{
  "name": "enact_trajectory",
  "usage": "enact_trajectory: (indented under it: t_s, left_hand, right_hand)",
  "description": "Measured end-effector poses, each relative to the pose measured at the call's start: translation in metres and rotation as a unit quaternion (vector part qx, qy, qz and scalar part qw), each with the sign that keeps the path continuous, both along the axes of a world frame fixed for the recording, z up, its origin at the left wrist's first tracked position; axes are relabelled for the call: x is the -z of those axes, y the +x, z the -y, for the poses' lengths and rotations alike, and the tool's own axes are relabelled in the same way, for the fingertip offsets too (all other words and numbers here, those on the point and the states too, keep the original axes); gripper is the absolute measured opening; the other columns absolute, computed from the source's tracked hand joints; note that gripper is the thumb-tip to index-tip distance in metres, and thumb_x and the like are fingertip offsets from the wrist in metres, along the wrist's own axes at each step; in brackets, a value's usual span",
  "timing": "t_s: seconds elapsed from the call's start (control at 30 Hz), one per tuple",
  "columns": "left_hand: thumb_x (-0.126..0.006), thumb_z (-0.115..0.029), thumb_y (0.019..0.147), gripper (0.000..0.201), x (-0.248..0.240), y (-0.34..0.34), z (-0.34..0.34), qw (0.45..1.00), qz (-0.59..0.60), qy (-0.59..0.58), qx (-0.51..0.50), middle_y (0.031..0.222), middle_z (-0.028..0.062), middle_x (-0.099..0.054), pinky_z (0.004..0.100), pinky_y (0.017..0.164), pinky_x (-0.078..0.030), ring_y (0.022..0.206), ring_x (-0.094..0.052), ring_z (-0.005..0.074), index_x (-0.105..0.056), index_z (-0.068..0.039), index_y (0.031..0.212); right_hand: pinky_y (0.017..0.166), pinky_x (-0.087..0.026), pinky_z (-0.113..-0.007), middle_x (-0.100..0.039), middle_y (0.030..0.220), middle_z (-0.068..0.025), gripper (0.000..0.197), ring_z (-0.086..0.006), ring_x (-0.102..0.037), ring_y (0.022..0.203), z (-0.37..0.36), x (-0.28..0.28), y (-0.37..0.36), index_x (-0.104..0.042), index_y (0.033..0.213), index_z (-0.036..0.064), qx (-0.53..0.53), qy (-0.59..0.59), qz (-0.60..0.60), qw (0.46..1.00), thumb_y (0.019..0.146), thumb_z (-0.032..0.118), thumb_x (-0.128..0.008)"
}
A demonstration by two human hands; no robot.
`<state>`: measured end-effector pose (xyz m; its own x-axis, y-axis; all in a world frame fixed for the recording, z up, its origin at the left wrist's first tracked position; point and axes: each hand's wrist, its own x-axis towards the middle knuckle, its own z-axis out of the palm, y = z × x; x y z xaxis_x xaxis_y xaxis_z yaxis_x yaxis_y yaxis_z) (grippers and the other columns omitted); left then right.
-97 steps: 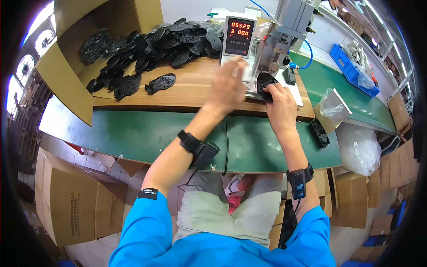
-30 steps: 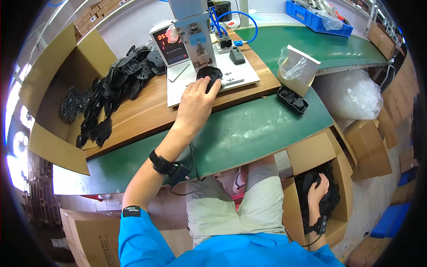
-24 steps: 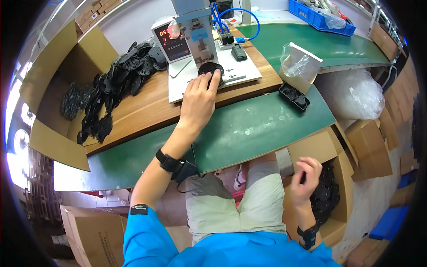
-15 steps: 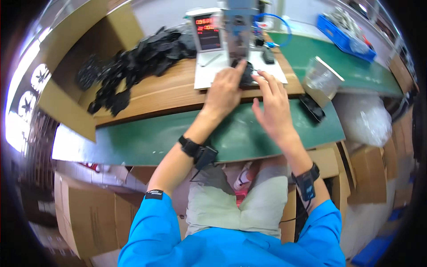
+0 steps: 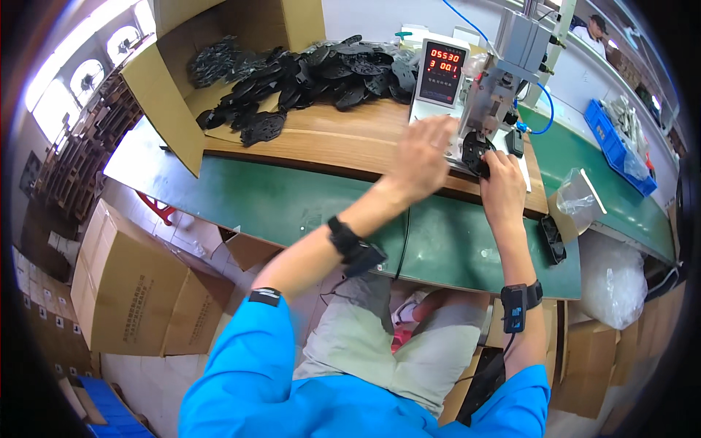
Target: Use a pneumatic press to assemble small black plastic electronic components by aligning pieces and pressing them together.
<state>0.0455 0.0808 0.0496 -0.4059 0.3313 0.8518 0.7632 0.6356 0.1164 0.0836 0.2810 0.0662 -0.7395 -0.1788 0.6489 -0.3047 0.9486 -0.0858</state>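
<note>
A black flat plastic part (image 5: 475,153) sits on the white base of a small bench press (image 5: 491,95), under its metal head. At the part's near right edge, my right hand (image 5: 504,186) is closed with fingertips pinching it. My left hand (image 5: 422,159) hovers to the left of the press, in front of a display box (image 5: 441,71) with red digits. Motion smears its fingers, so I cannot make out whether they hold anything. Left of the display box, a heap of similar black plastic parts (image 5: 328,77) spreads over the wooden board (image 5: 321,139).
An open cardboard box (image 5: 164,109) lies at the left end of the green bench (image 5: 241,193). To the right are a small black tray (image 5: 553,241), an open carton with clear plastic (image 5: 580,204) and a blue bin (image 5: 621,150). Another person (image 5: 590,36) is far back at the right.
The view has swung left, so the bench appears farther right. My left hand has come away from the black part, leftward. My right hand's fingers have closed on the part's edge.
</note>
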Motion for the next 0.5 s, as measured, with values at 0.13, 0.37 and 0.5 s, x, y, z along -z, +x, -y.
enact_trajectory:
  t_s: [0.13, 0.37, 0.5]
  left_hand:
    - [-0.066, 0.001, 0.077, 0.061, -0.020, -0.010, 0.107, 0.976, -0.001, -0.151, -0.156, 0.139, 0.0197, -0.057, 0.0486, 0.113, -0.042, 0.132, -0.053, 0.0382, -0.055, 0.000, 0.137]
    - [-0.068, 0.000, 0.083, 0.064, -0.004, 0.001, 0.352, 0.773, 0.094, -0.503, -0.375, 0.149, 0.0115, -0.053, 0.0714, 0.123, -0.018, 0.148, -0.042, 0.0333, -0.052, -0.010, 0.144]
    - [-0.064, 0.007, 0.082, 0.063, 0.006, 0.004, 0.359, 0.829, 0.157, -0.444, -0.302, 0.144, 0.0147, -0.055, 0.0593, 0.125, -0.026, 0.144, -0.046, 0.0325, -0.052, -0.007, 0.142]
  right_hand:
    - [0.088, -0.057, -0.046, -0.068, 0.102, -0.0095, 0.034, -0.0327, -0.064, 0.102, -0.001, 0.000, 0.004, -0.065, 0.101, 0.0035, -0.002, 0.009, -0.001, 1.000, 0.071, -0.006, -0.077]
    - [0.086, -0.058, -0.045, -0.068, 0.100, -0.0097, 0.030, -0.0324, -0.064, 0.100, 0.003, 0.000, 0.000, -0.064, 0.098, 0.0042, -0.008, 0.003, -0.026, 1.000, 0.072, -0.008, -0.073]
    - [0.085, -0.058, -0.045, -0.069, 0.098, -0.0108, 0.021, -0.0328, -0.065, 0.098, -0.006, 0.006, -0.001, -0.065, 0.097, 0.0040, 0.006, 0.000, -0.034, 0.999, 0.079, -0.006, -0.066]
